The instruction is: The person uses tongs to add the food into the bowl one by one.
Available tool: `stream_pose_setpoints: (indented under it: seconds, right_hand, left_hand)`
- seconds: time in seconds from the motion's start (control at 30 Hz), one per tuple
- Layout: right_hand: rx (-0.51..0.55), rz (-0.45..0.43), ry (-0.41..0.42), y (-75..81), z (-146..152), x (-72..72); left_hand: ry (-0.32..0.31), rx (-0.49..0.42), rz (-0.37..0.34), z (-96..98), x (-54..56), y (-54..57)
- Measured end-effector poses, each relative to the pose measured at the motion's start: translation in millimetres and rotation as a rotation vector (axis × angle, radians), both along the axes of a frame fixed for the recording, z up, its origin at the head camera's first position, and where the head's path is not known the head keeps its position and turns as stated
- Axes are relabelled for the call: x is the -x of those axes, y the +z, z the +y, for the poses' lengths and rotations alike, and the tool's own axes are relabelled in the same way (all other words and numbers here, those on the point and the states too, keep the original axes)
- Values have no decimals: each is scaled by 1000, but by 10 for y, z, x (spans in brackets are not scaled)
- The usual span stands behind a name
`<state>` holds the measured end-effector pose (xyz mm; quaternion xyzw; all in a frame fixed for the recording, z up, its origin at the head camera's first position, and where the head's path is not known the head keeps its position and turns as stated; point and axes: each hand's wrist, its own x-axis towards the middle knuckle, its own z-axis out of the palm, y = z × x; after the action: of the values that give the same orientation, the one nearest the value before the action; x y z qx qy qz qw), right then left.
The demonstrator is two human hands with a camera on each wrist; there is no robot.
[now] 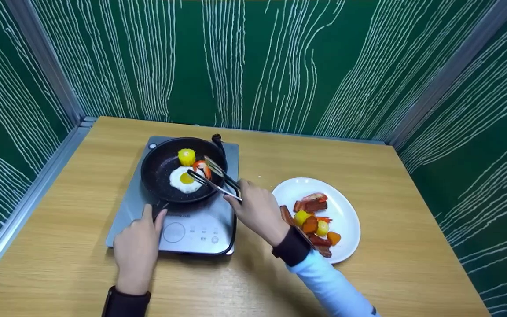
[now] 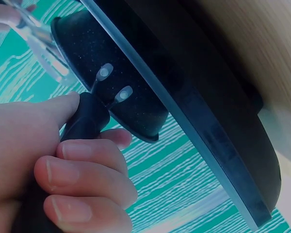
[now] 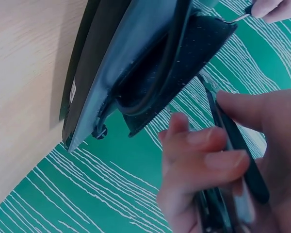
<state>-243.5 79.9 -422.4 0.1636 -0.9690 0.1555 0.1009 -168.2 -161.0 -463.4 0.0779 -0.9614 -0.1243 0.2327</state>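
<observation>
A black frying pan (image 1: 159, 178) sits on a grey induction cooker (image 1: 134, 220). In it lie a fried egg (image 1: 183, 187), a yellow corn piece (image 1: 186, 156) and a red-and-white shrimp (image 1: 200, 165). My left hand (image 1: 137, 246) grips the pan's black handle (image 2: 87, 116), fingers wrapped round it in the left wrist view. My right hand (image 1: 260, 209) holds metal tongs (image 1: 222, 190) with dark grips, thumb on one side and fingers on the other in the right wrist view. The tong tips reach over the pan's right side, spread around the shrimp and overlapping the egg in the head view.
Right of the cooker stands a white plate (image 1: 348, 220) with bacon strips, corn pieces, carrot slices and shrimp; my right forearm passes over its left edge. A black power cord (image 1: 217, 139) runs along the cooker's right side. Green patterned panels (image 1: 262, 66) enclose the wooden table (image 1: 394, 273).
</observation>
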Motion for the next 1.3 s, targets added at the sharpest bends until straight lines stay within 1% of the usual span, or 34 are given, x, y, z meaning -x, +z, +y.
stream_pose_setpoints:
  seconds: [0.07, 0.3, 0.53, 0.7, 0.77, 0.83, 0.93, 1.0, 1.07, 1.13, 1.23, 1.3]
  right_hand:
    - [1, 9, -7, 12, 46, -64]
    - [57, -61, -50, 55, 238, -256]
    - [49, -16, -72, 42, 478, -413]
    - [60, -39, -120, 27, 656, -507]
    - [68, -29, -132, 3, 733, -534]
    - [64, 12, -135, -37, 815, -554]
    - [62, 68, -143, -106, 938, -570]
    - [53, 84, -166, -151, 1025, -577]
    - [52, 62, -196, -185, 1113, -582]
    - [47, 33, -228, -212, 1202, -585]
    - [43, -7, -255, -246, 1334, -583]
    - [37, -21, -270, -265, 1418, -578]
  left_hand:
    - [0, 4, 10, 1, -5, 0]
    - [-3, -7, -31, -7, -4, 6]
    - [-3, -33, -85, -12, -4, 35]
    - [-5, -46, -109, -12, -8, 43]
    - [-2, -44, -105, -7, -5, 39]
    - [2, -41, -94, -3, -1, 31]
    - [4, -20, -37, 4, 2, 11]
    - [1, -11, -5, 5, 0, 0]
    - [-2, -4, 16, 5, -6, -7]
    - [-3, -9, 11, 4, -9, -6]
    - [-4, -16, -16, 3, -8, 1]
    - [-4, -25, -49, 1, -7, 12]
